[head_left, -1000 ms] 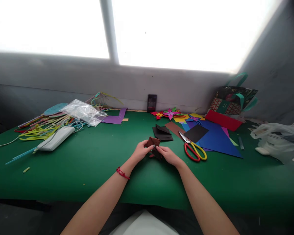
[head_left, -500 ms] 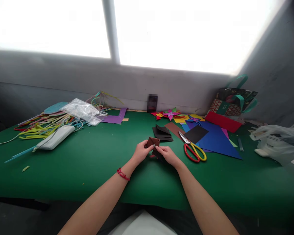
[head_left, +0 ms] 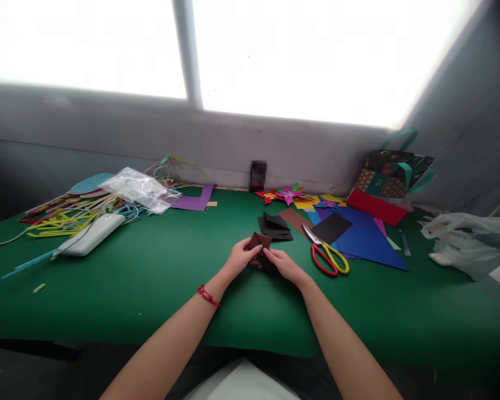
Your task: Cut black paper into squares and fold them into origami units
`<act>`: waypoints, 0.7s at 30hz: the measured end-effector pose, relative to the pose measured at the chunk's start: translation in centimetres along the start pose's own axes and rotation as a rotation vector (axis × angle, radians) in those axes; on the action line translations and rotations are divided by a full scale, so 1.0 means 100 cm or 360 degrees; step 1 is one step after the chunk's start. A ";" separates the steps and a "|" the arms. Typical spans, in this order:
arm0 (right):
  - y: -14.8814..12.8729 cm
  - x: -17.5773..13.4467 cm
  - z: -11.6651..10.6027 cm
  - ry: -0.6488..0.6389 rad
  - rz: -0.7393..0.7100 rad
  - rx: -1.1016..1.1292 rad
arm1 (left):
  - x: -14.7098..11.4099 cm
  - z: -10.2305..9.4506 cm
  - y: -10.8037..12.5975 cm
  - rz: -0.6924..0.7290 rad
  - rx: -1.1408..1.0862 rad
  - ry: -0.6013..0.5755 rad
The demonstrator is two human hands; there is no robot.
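Between my two hands is a piece of folded paper [head_left: 259,240], brown on top with a darker part below. My left hand [head_left: 240,258] pinches its left side, with a red bracelet on the wrist. On the other side my right hand [head_left: 284,263] grips it, thumb pressed near the middle. Fingers partly hide the lower folds. Just beyond my hands lie folded black papers [head_left: 275,228]. To the right, scissors [head_left: 325,253] with one red and one yellow handle rest with their blades pointing away, touching a black paper sheet [head_left: 331,228] and a brown sheet [head_left: 295,220].
Blue paper [head_left: 370,239], a red folded sheet [head_left: 377,206] and bright paper flowers [head_left: 289,194] lie at the back right. A plastic bag [head_left: 466,239] sits far right. At left are a white power strip [head_left: 94,236], pipe cleaners [head_left: 62,222] and a clear wrapper [head_left: 139,189].
The folded paper has tilted slightly in my hands, and my left fingers beneath it have shifted a little. Both hands keep their hold. The whole view has drifted slightly.
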State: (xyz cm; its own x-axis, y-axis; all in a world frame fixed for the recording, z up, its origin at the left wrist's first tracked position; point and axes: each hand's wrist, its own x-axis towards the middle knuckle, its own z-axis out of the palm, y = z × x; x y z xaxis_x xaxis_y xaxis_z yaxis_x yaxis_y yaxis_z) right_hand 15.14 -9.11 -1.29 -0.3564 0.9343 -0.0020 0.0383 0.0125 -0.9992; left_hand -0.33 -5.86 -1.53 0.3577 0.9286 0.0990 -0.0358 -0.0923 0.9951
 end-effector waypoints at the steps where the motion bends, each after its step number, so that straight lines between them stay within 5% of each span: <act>1: 0.000 0.000 0.000 0.0013 0.0010 0.0016 | 0.000 -0.001 0.000 0.0016 0.0016 0.0002; 10: -0.011 -0.005 0.001 0.0064 0.0042 0.0048 | 0.003 -0.009 0.000 0.0045 0.0004 -0.0013; 21: -0.011 -0.006 0.005 -0.0113 0.0021 0.0177 | 0.001 -0.007 0.002 0.0009 -0.0041 -0.0130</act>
State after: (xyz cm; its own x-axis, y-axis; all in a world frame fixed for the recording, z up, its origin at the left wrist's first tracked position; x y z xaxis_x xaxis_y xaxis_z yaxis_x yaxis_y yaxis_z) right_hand 14.83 -9.89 -0.25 -0.4221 0.9065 -0.0144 -0.0587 -0.0431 -0.9973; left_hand -0.94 -5.50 -1.31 0.4324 0.8955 0.1056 -0.0618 -0.0874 0.9943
